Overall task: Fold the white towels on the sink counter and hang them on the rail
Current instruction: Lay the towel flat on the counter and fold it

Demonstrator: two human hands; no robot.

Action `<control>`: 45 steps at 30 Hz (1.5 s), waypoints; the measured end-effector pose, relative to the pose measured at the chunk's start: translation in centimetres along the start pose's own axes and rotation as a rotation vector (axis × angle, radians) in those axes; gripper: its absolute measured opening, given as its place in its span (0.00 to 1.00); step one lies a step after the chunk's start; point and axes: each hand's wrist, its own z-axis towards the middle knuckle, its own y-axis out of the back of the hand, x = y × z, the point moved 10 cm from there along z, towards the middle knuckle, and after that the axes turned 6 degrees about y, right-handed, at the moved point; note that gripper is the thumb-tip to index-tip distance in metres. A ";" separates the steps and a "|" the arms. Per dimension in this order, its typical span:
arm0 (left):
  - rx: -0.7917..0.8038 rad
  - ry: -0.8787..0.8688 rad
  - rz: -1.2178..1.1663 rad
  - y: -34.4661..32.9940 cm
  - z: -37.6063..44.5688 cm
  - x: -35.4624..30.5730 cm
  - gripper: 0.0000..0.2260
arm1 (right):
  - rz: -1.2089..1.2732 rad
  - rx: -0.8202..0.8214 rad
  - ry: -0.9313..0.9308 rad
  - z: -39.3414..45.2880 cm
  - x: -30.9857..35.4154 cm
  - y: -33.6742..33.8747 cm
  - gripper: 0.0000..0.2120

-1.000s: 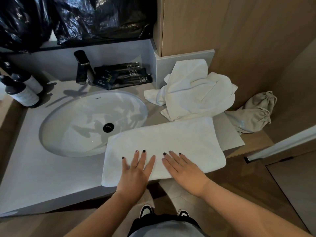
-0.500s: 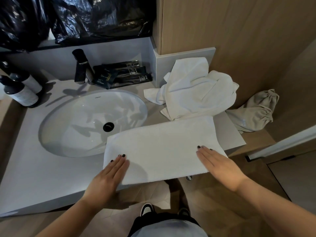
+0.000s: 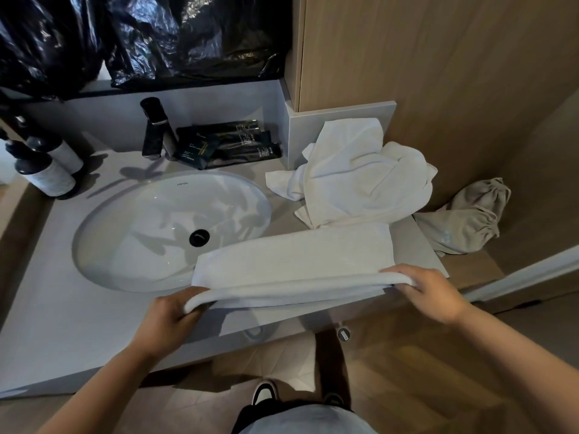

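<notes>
White terry cloth is what I'm handling: the folded towel (image 3: 294, 255) lies flat on the grey table (image 3: 62, 308), its left end overhanging the glossy oval sink (image 3: 141, 230), its near edge lifted in a soft roll. My left hand (image 3: 166, 321) curls round that roll at its left corner, and my right hand (image 3: 429, 292) curls over it at the right corner, so both grip cloth. I judge it light, limp and a little plush; it sags between my hands, so holding both corners seems the way to keep the fold square. Further right, a crumpled white towel (image 3: 354, 180) heaps against the wood wall, and a beige drawstring bag (image 3: 466, 220) slumps beside it.
</notes>
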 end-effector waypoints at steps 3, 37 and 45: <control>-0.119 0.176 -0.077 0.1 1.3 1.6 0.05 | 0.096 -0.113 -0.113 1.2 -1.1 0.7 0.08; -0.019 0.307 -0.007 -1.5 2.7 3.4 0.04 | -0.338 -0.291 -0.168 5.3 0.4 1.1 0.15; -0.098 0.248 0.143 -0.8 1.7 3.3 0.03 | -0.517 -0.142 -0.220 6.4 0.0 0.4 0.18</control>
